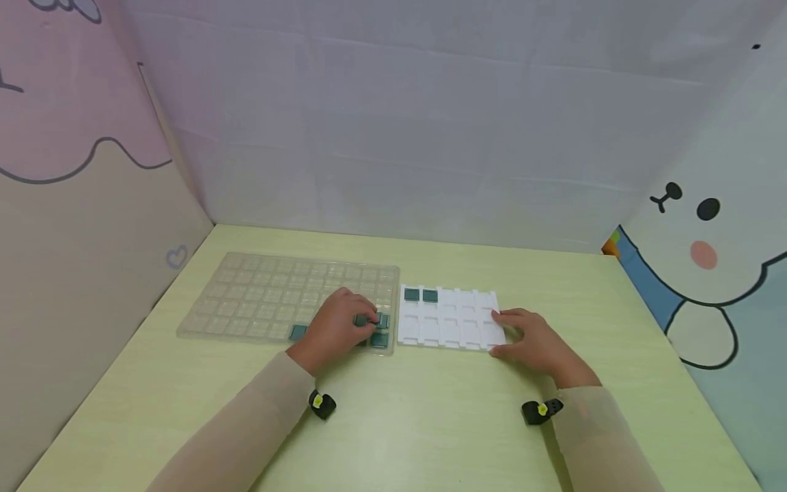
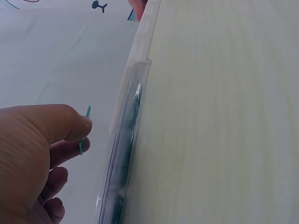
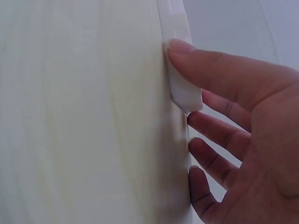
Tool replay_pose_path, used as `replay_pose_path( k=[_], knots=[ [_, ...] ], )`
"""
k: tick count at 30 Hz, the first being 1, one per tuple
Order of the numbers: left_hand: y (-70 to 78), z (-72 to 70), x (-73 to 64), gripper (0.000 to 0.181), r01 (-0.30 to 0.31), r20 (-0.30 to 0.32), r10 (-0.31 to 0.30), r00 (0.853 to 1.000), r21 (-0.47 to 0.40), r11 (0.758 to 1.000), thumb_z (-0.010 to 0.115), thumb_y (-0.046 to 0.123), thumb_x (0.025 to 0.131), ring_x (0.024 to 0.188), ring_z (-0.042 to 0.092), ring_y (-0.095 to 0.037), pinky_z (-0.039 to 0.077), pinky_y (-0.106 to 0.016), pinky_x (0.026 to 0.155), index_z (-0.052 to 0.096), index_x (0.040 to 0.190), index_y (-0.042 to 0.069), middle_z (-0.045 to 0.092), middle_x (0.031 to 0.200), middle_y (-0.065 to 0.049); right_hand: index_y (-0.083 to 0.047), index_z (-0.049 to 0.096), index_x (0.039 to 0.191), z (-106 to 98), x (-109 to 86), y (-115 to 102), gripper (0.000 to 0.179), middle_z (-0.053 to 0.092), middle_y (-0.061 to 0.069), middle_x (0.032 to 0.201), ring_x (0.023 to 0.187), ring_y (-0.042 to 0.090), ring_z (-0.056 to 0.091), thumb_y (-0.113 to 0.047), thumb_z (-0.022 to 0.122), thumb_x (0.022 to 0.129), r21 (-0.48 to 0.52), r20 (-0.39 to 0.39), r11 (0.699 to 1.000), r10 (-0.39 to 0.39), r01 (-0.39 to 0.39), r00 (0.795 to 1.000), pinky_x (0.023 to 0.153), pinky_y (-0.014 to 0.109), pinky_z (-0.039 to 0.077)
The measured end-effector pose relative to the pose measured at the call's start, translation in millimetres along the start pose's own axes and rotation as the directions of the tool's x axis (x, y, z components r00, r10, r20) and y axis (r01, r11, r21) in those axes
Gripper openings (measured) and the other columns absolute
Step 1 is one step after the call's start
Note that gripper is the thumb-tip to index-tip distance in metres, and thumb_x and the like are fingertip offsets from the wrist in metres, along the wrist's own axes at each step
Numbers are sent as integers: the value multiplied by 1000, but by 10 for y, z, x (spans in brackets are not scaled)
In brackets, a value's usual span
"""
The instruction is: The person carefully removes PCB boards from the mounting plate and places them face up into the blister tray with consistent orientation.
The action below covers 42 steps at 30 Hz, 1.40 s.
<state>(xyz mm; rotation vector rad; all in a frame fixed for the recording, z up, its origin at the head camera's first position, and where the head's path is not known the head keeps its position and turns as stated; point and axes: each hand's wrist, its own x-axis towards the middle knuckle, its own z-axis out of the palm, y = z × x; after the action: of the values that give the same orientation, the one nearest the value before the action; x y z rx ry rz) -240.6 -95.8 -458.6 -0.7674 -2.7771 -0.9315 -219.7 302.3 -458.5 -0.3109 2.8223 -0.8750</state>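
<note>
My left hand (image 1: 337,324) is over the right end of a clear plastic tray (image 1: 270,280) divided into many square pockets. Between its thumb and index finger it pinches a thin green chip (image 2: 88,111), seen edge-on in the left wrist view. Other green chips (image 1: 379,339) sit in the clear tray's near right pockets, some partly hidden by the hand. My right hand (image 1: 531,339) grips the right end of a white tray (image 1: 451,318), thumb at the near corner and index finger at the side edge. Two green chips (image 1: 430,296) lie in its far left pockets.
Both trays lie side by side on a pale yellow table (image 1: 393,424). A white cloth wall (image 1: 393,137) stands behind the table, with printed cartoon panels at left and right. Each wrist wears a dark band with a small yellow flower.
</note>
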Motion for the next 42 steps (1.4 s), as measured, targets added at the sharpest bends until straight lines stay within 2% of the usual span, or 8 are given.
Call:
replay_pose_path(
  k=[4,8,16,23,34,42],
  knots=[
    [-2,-82,-37,4,1,8,-1,1000,27,1000,80,13,88,103,57,-20,46,-41,96,82,91,16,75,109,6,-5,55,149,2,1,1,76,46,25,152,143,50,33,-30,87,85,-5,-1,1000,-3,3,1000,115,64,28],
    [-62,-115,-66,6,22,10,-22,1000,25,999,80,12,89,104,57,-21,47,-41,95,82,92,17,75,110,5,-5,55,148,9,2,5,76,46,25,151,143,49,34,-30,87,84,-5,-3,1000,-4,4,1000,115,64,28],
    [-179,-150,-103,7,69,-2,-69,998,-81,994,80,11,88,102,56,-20,49,-41,92,83,92,17,75,109,7,-6,55,149,-9,-20,-18,76,45,25,152,144,50,32,-31,87,84,8,1,1000,9,-9,1000,115,65,28],
    [-205,-217,-130,8,76,27,-73,997,-93,993,80,10,88,100,56,-19,49,-42,92,83,92,16,75,110,6,-6,56,148,-8,-27,5,76,46,24,151,143,50,33,-33,87,84,14,-5,1000,-6,6,1000,114,65,28],
    [-295,-255,-169,12,48,28,-48,998,-15,999,80,5,85,99,58,-21,49,-43,94,83,88,16,75,105,5,-6,55,149,1,5,34,76,46,23,152,144,49,32,-31,87,85,17,-2,1000,-14,14,1000,115,65,28],
    [-351,-239,-158,12,33,21,-34,999,52,998,81,6,84,94,56,-19,49,-40,89,83,90,17,76,105,5,-6,55,148,-5,6,31,76,46,24,152,144,50,33,-32,87,85,0,-7,1000,-16,16,1000,114,65,28]
  ],
)
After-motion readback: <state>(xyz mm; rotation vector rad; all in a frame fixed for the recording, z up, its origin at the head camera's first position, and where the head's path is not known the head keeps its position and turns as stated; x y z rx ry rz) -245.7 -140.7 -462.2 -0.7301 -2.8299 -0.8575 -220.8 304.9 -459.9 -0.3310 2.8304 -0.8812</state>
